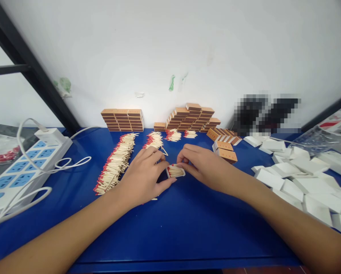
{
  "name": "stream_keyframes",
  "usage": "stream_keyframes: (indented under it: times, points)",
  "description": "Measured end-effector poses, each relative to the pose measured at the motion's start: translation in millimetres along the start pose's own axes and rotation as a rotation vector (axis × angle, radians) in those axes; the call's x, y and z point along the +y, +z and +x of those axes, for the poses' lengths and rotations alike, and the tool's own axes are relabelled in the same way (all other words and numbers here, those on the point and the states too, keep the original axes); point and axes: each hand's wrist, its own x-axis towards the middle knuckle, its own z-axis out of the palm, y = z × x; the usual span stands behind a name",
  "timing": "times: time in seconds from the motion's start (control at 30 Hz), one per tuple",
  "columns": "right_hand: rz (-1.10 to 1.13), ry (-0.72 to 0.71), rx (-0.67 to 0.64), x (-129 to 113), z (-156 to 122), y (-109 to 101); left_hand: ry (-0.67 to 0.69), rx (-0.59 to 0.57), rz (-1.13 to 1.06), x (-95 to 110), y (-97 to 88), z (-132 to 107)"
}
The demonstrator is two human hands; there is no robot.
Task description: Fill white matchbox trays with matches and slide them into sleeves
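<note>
A small white matchbox tray (184, 174) filled with red-tipped matches (174, 171) sits low over the blue table between my hands. My left hand (147, 173) grips it from the left, thumb on the near side and fingers on the far side. With fingers curled together, my right hand (200, 164) pinches at the tray's far right edge; its fingertips are partly hidden. Left of my left hand lies a long row of loose matches (116, 163). Smaller match piles (153, 140) lie beyond the hands, and a few stray matches show under my left wrist.
Stacked brown matchboxes (121, 120) stand against the wall, with a stepped stack (192, 117) further right. More boxes (226, 151) lie beyond my right hand. Many white empty trays (296, 167) cover the right side. A power strip (24, 167) with cables (73, 161) occupies the left.
</note>
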Motion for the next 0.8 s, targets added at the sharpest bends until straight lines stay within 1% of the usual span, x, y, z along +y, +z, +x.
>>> stream_keyframes:
  times: [0.17,0.4,0.67,0.8]
  points:
    - [-0.014,0.027,0.032,0.8,0.7,1.4,0.002,0.008,-0.007,0.1,1.2,-0.4]
    - [-0.015,0.024,0.061,2.6,0.8,5.4,-0.001,0.021,-0.019,-0.3,1.2,0.0]
    - [-0.010,0.014,0.013,-1.6,1.7,5.2,-0.006,0.022,-0.004,0.2,0.7,0.6]
    - [-0.012,0.024,0.015,-2.8,1.8,4.3,-0.007,0.021,0.008,-0.2,0.6,1.0]
